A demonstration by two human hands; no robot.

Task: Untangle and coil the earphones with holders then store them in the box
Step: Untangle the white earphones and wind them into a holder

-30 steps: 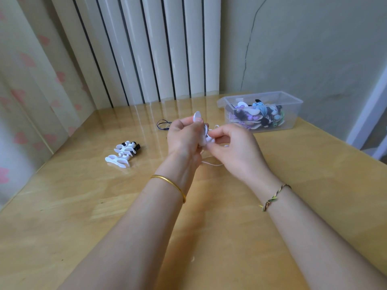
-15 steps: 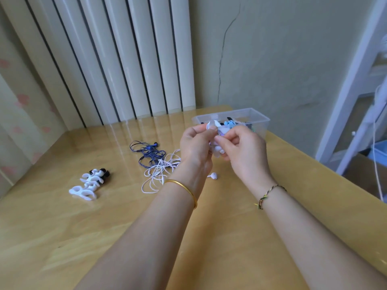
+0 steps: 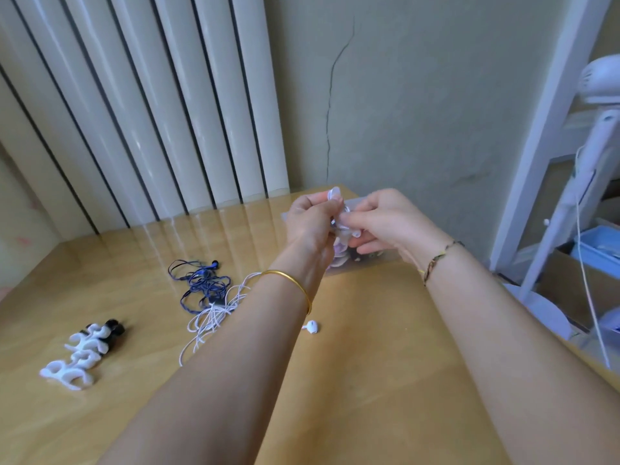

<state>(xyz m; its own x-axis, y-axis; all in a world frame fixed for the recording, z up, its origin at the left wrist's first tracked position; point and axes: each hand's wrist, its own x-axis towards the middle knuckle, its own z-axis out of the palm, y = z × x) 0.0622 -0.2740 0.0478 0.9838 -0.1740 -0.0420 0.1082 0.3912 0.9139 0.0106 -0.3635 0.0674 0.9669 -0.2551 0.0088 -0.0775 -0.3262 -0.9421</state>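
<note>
**White cord going onto a holder, in front of the box**

Far left on the glossy wooden table (image 3: 385, 364), spare holders (image 3: 80, 357) lie heaped. They are flat, lobed plastic pieces, white and black. Right of them the blue earphones (image 3: 201, 283) sit knotted, touching a loose white cord (image 3: 214, 313). Its smooth bud (image 3: 312, 327) lies beside the left forearm, and one strand runs up behind that wrist. The left hand (image 3: 310, 223) grips a white holder (image 3: 334, 194), fingers curled round it. The right hand (image 3: 385, 219) pinches thin cord against it. The clear box (image 3: 372, 263) is mostly hidden behind them. Winding looks barely begun. The next move needs taut, even turns while the slack is freed from the blue tangle.
</note>
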